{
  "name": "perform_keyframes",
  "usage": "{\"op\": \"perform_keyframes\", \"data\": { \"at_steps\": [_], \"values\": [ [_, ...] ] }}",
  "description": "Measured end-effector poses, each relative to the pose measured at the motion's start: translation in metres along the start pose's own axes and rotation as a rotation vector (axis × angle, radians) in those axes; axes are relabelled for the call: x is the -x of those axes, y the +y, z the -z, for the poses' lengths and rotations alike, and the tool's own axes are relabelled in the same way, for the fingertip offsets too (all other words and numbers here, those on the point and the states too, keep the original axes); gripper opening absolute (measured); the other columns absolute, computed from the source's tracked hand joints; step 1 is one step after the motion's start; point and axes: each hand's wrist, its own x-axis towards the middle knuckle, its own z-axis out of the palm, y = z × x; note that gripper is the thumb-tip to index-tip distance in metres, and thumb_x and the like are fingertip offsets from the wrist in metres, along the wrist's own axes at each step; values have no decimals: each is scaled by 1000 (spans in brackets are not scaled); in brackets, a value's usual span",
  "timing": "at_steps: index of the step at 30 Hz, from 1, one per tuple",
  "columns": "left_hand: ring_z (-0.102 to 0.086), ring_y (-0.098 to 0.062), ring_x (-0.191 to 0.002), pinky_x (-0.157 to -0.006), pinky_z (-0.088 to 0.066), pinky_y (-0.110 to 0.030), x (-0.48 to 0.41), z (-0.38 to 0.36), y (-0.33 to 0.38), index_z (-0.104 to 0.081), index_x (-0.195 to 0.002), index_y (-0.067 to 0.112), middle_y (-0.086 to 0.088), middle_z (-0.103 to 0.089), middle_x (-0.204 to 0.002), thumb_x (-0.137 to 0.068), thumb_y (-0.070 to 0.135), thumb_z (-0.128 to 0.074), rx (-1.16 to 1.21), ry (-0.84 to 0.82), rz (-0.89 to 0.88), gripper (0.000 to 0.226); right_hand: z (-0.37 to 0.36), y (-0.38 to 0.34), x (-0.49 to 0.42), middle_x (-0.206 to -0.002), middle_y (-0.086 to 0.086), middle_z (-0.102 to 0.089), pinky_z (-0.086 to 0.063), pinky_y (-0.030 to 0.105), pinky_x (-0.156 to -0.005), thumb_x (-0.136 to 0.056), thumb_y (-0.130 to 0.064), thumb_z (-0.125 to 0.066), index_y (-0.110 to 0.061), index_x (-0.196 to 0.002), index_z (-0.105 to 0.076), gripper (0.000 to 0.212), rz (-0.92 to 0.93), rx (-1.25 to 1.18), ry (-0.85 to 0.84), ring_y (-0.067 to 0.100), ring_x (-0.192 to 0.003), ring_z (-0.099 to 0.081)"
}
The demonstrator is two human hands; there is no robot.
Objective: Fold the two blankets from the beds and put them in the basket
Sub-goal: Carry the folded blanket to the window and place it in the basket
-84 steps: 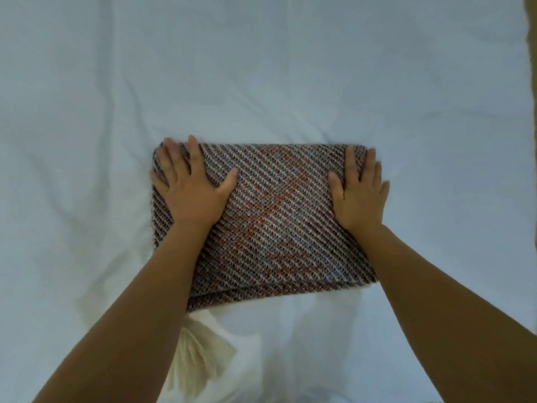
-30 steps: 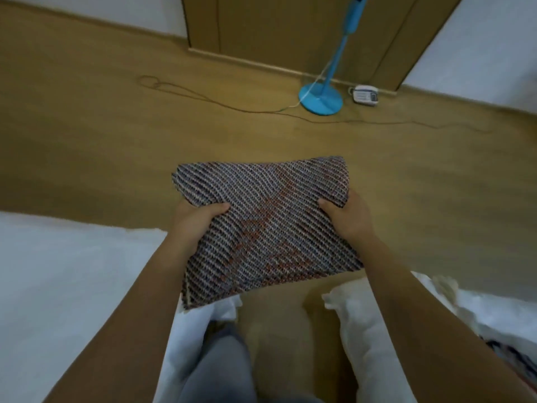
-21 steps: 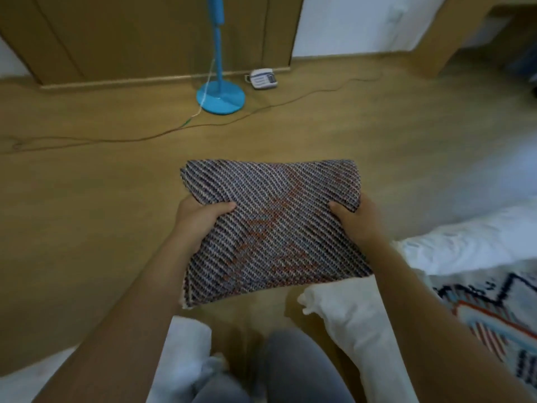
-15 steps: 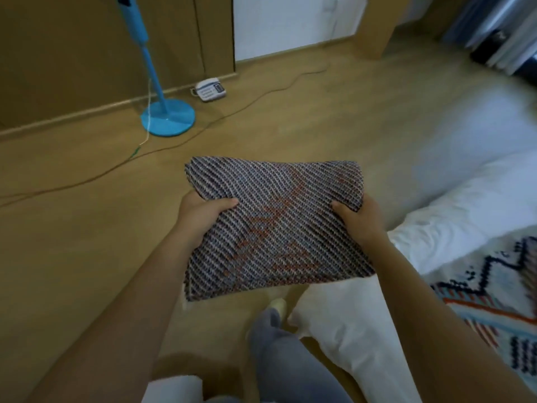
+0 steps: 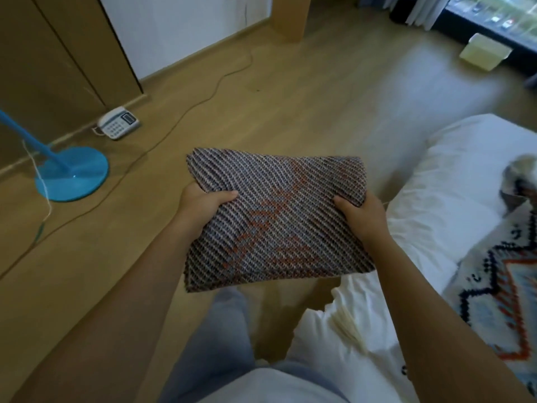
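Wood floor (image 5: 290, 91), wide open ahead; cord and fan base (image 5: 72, 173) off left. Both hands, left (image 5: 200, 206) and right (image 5: 361, 213), grasp folded blanket (image 5: 276, 219) by its sides, held above floor beside bed (image 5: 453, 181) edge. Second blanket (image 5: 505, 286) unfolded on bed. Pale container (image 5: 484, 51), maybe basket, far right corner.

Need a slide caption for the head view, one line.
Both hands, left and right, carry the folded grey-and-orange knitted blanket above the wooden floor, white bed alongside.
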Motion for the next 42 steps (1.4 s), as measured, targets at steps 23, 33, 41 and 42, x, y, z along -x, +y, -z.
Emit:
{"op": "perform_keyframes", "data": {
  "at_steps": [23, 33, 41, 42],
  "values": [
    [-59, -17, -83, -75, -46, -29, -377, -411, 246, -58, -110, 17, -1, -63, -104, -64, 23, -83, -308, -534, -128, 53, 167, 53, -409, -113, 10, -62, -47, 37, -88, -83, -37, -63, -8, -115, -53, 44, -462, -124, 450, 26, -101, -58],
    [-58, -11, -79, -70, -46, -25, -514, -620, 354, -55, -107, 21, 5, -60, -98, -68, 19, -81, -288, -634, -144, 46, 274, 87, -638, -114, 10, -61, -44, 34, -85, -84, -36, -62, -8, -115, -52, 43, -475, -78, 508, 25, -100, -57],
    [-59, -6, -77, -65, -45, -22, -637, -798, 452, -56, -104, 24, 6, -61, -96, -70, 18, -79, -373, -777, -164, 41, 340, 101, -807, -113, 7, -59, -41, 31, -82, -85, -35, -62, -9, -115, -49, 41, -588, -157, 641, 21, -101, -54],
    [-58, -5, -76, -63, -44, -21, -648, -822, 463, -57, -108, 23, 6, -61, -97, -71, 18, -78, -384, -802, -172, 43, 350, 104, -825, -114, 7, -59, -41, 31, -83, -85, -35, -62, -10, -114, -49, 41, -606, -164, 655, 21, -100, -54]
  ]
}}
